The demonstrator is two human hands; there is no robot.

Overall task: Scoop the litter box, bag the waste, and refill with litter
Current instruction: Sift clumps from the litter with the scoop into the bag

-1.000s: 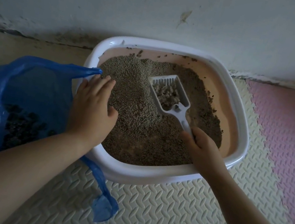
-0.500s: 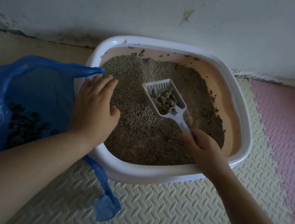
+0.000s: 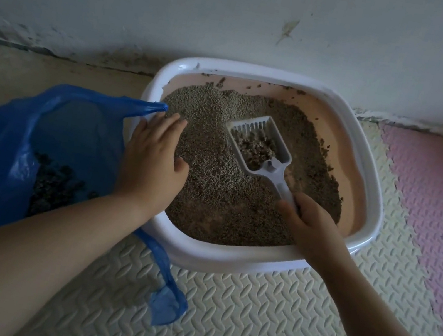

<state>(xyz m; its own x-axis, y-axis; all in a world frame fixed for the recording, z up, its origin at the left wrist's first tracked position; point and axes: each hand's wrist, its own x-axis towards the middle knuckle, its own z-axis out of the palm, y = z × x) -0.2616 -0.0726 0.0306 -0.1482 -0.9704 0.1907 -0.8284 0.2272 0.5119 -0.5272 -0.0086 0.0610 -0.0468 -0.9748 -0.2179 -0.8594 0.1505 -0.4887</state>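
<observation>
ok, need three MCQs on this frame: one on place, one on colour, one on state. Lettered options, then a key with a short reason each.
1. Where does the blue bag lie?
A. left of the litter box
B. right of it
C. inside it

2. What colour is the scoop?
A. green
B. white
C. black

3. What is the right hand doing?
A. lying flat on the floor
B. gripping the scoop's handle
C. holding the bag

Key: 1 A, the bag's mouth sits against the box's left rim. 2 B, it is white plastic like the box rim. 3 B, its fingers curl round the handle.
</observation>
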